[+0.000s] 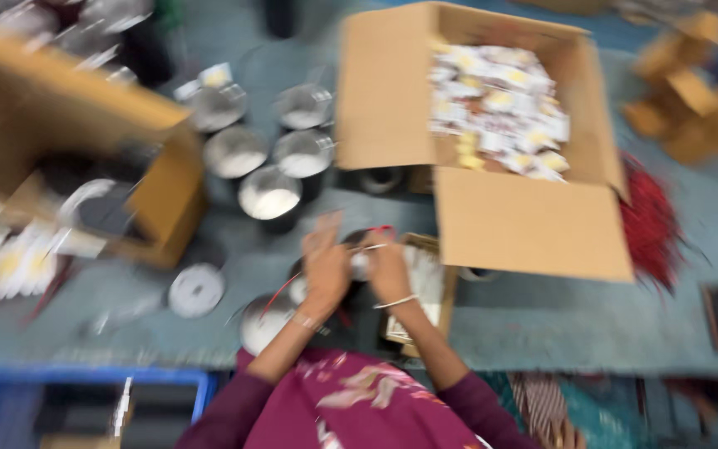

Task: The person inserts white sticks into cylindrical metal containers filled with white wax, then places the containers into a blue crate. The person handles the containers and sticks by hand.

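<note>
1. The left hand (326, 268) and the right hand (386, 268) meet over a small round dark-and-silver part (359, 264), close to the body; each grip pinches it, though blur hides details.
2. A thin red wire (280, 291) hangs from it.
3. The large open cardboard box of white-yellow packets (533, 224) borders the right; the round silver-rimmed cups (269, 193) stand ahead, leaving little grey-blue tabletop (542, 324) free.

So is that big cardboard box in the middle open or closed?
Open. The cardboard box has its flaps folded outward, and small white and yellow packets show inside it, filling much of its floor.
</note>
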